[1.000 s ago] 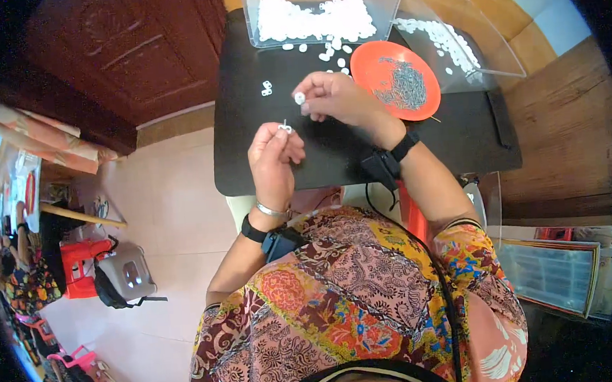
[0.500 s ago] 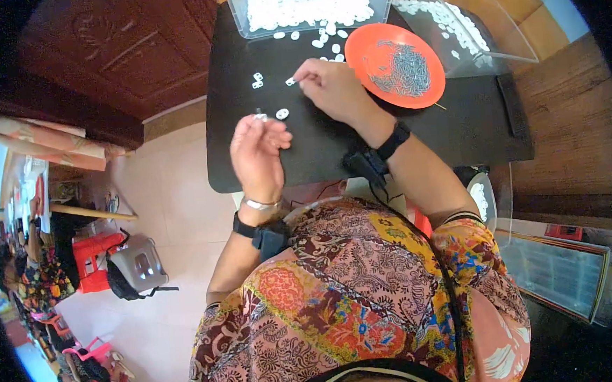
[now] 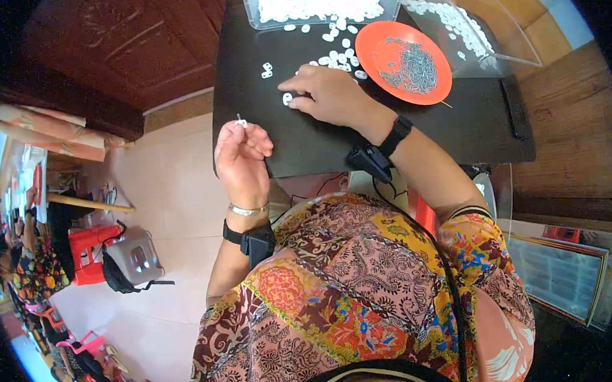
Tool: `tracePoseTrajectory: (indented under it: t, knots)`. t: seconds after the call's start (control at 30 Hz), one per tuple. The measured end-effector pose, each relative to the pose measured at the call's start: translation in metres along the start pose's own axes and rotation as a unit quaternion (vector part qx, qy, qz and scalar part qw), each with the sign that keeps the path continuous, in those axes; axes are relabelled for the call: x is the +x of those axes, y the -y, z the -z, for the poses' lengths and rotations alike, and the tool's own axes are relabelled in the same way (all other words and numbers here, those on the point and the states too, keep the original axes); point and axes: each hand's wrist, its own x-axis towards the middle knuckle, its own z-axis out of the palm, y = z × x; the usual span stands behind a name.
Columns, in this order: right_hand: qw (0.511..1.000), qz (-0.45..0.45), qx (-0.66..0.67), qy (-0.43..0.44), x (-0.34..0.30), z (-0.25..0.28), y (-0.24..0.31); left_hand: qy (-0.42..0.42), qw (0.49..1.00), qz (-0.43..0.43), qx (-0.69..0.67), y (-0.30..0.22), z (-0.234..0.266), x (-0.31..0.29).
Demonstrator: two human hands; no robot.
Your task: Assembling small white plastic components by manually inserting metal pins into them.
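My left hand is raised over the table's left edge, palm up. Its thumb and fingertips pinch a small white plastic piece, from which a thin grey pin sticks up. Over the dark table, my right hand reaches leftward with thumb and forefinger apart. A white oval piece with holes lies by its thumb tip; whether they touch I cannot tell. Beyond, a couple of white pieces lie together on the tabletop. My right palm's underside is hidden.
An orange-red plate holding many small grey screws stands right of my right hand. Loose white pieces lie beside it. Behind is a clear bin full of white pieces; another clear container stands at the far right.
My left hand has moved left, away from the oval piece, still pinching its white piece. My right hand has shifted from a white piece farther back to the oval one, its fingers spreading.
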Motion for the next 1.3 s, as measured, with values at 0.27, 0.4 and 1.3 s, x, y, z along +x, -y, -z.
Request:
tracePoseTrajectory:
  t: [0.27, 0.4, 1.3]
  knots:
    - [1.000, 0.005, -0.006, 0.005, 0.002, 0.005, 0.004, 0.002, 1.000, -0.018, 0.023, 0.001, -0.005, -0.004]
    - [0.995, -0.006, 0.100, 0.015, 0.004, 0.006, 0.000, 0.024, 0.998, -0.004, 0.059, 0.004, -0.006, -0.001]
    - [0.997, 0.035, 0.000, 0.064, -0.004, 0.011, -0.001, 0.016, 0.996, -0.013, 0.081, 0.003, -0.009, -0.001]
